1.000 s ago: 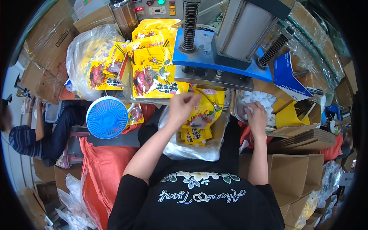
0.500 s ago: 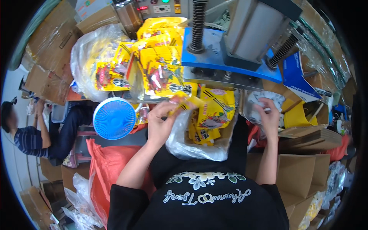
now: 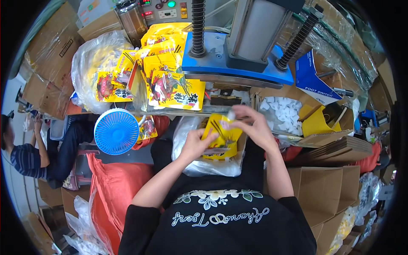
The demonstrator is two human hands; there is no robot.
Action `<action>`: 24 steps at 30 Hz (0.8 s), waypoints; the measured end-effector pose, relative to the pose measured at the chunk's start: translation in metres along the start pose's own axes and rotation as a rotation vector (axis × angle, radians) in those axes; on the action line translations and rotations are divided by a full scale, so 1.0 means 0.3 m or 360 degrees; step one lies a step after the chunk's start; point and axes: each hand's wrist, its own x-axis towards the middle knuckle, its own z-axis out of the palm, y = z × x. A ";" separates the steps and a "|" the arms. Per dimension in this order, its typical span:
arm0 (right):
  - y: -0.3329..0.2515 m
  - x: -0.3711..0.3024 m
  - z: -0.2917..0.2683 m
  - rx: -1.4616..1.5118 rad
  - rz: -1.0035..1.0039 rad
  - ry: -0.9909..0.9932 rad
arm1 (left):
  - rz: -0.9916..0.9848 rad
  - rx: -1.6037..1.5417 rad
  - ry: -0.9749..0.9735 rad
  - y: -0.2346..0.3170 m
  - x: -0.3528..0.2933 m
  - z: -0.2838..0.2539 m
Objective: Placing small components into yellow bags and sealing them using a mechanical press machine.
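Observation:
A yellow printed pouch (image 3: 224,135) is upright in front of me, its lower side pinched by my left hand (image 3: 196,145). At the pouch's top edge, my right hand (image 3: 256,129) has its fingers closed around a small white plastic piece (image 3: 230,115), partly blurred. Below them on my lap sits a box lined with a clear plastic bag (image 3: 182,134), with more yellow pouches inside. Small white plastic pieces (image 3: 282,114) fill an open carton to the right of my right hand.
A press with a blue plate (image 3: 238,68) and springs stands ahead. Stacked yellow pouches (image 3: 176,91) and a filled clear bag (image 3: 87,76) lie left of it. A blue fan (image 3: 116,131) is at the table edge. Flat cardboard (image 3: 331,151) lies right. Another person (image 3: 27,155) sits far left.
My right hand has come from the carton of white pieces to the pouch's top. My left hand has brought the pouch down over the lined box. The whole view has shifted slightly.

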 end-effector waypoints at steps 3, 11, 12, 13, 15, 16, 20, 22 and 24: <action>0.028 -0.011 -0.083 -0.0634 -0.0127 0.0501 | -0.0060 -0.0342 0.0176 0.055 0.078 0.036; 0.161 -0.141 -0.230 -0.1209 0.0192 0.0258 | -0.0191 -0.0989 0.0231 0.100 0.197 0.072; 0.163 -0.147 -0.213 -0.1149 0.0143 0.0220 | -0.0203 -0.0989 0.0241 0.095 0.193 0.061; 0.158 -0.143 -0.210 -0.1138 0.0145 0.0205 | -0.0115 -0.0758 0.0232 0.093 0.192 0.042; 0.144 -0.130 -0.221 -0.1094 0.0089 0.0146 | 0.0084 -0.0079 0.0260 0.102 0.195 -0.026; 0.166 -0.127 -0.235 -0.1055 0.0013 0.0111 | 0.0318 0.0257 0.0454 0.142 0.183 -0.061; 0.197 -0.124 -0.213 -0.0754 0.0090 0.0292 | 0.0902 0.1534 0.1142 0.084 0.137 -0.206; 0.178 -0.115 -0.204 -0.0587 0.0138 0.0413 | 0.0910 0.1613 0.0937 -0.017 0.074 -0.258; 0.218 -0.113 -0.211 -0.0423 0.0128 0.0537 | 0.0897 0.1531 0.0950 -0.032 0.049 -0.306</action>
